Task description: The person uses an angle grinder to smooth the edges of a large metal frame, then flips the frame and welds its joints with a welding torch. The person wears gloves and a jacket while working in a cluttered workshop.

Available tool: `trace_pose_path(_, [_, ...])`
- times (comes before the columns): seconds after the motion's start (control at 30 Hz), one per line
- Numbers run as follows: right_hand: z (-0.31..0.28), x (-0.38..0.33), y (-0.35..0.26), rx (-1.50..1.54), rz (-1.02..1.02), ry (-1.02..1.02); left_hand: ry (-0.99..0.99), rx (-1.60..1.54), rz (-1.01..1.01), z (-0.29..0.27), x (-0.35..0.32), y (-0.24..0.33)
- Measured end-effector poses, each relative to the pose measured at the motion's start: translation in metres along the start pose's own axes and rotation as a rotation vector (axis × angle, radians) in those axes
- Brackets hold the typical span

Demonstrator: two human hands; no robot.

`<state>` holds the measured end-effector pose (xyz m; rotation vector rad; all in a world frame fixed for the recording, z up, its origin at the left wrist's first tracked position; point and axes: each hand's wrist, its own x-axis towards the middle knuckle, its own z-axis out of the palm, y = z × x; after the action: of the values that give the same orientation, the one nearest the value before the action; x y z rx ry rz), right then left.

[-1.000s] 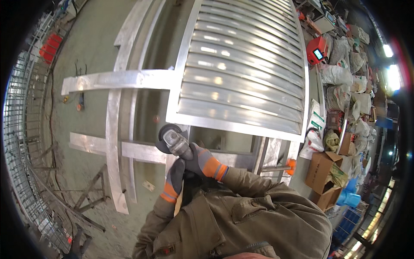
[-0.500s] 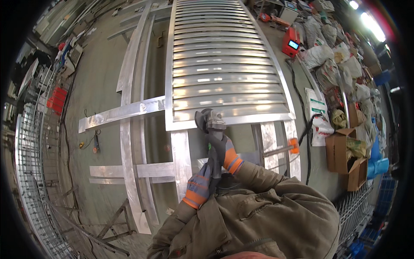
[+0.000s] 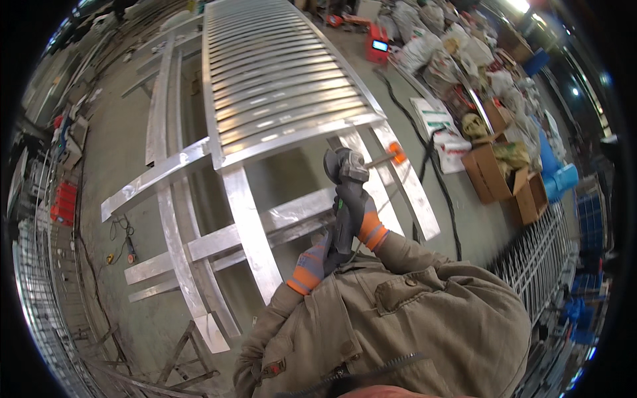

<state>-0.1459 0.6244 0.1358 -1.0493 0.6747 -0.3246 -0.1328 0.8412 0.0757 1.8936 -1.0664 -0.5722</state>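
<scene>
An angle grinder [image 3: 346, 179] is held between both my gloved hands, its disc end pointing away from me. My left hand [image 3: 309, 266], in a grey and orange glove, is closed round the rear of its body. Nearer the grinder's head, my right hand [image 3: 365, 220] grips the body, its fingers partly hidden. The slatted metal louvre panel [image 3: 292, 89] lies beyond, on long flat metal bars [image 3: 251, 229]. The grinder's head is over the bars, apart from the panel's near edge. An orange-headed hammer [image 3: 396, 153] rests across the bars to the right.
Another corded power tool [image 3: 131, 255] lies on the floor at left, near a red crate [image 3: 64, 203]. A black cable [image 3: 434, 174] runs along the right side. Cardboard boxes [image 3: 488, 174], filled bags and a red machine with a lit screen [image 3: 377, 48] stand at right.
My view has turned, so the panel appears tilted and farther up-left. The grinder, still in both hands, has come away from the panel's near edge towards the hammer.
</scene>
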Motion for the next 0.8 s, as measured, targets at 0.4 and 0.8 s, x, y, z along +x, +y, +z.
trace_pose_path(0.4, [-0.144, -0.045, 0.071, 0.003, 0.28, 0.319, -0.579, -0.632, -0.267, 0.101, 0.004, 0.012])
trace_pose_path(0.8, [-0.283, 0.003, 0.129, -0.356, 0.253, 0.156, -0.533, -1.428, -0.737, 0.257, 0.032, 0.023])
